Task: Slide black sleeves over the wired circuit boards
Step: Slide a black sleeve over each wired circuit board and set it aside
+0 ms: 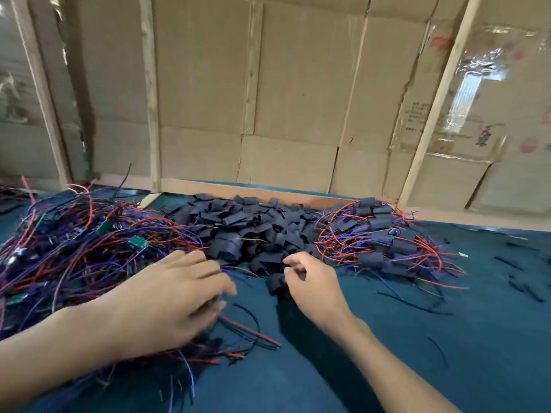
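Right hand (310, 281) pinching flat black sleeve (275, 283); left hand (176, 296) blurred, grip on tangled red-blue wires (89, 251) unclear. Risk: snagging neighbouring leads.

Both bare forearms reach forward from the lower edge of the view. The left hand (167, 296) lies palm down, back of the hand up, its fingers (208, 272) stretched forward and slightly spread, their tips blurred; whether they grip anything is unclear. The right hand (310, 281) sits further forward and to the right, wrist bent, its fingers (293, 260) curled in toward the thumb in a pinch. The two hands are near each other but apart.
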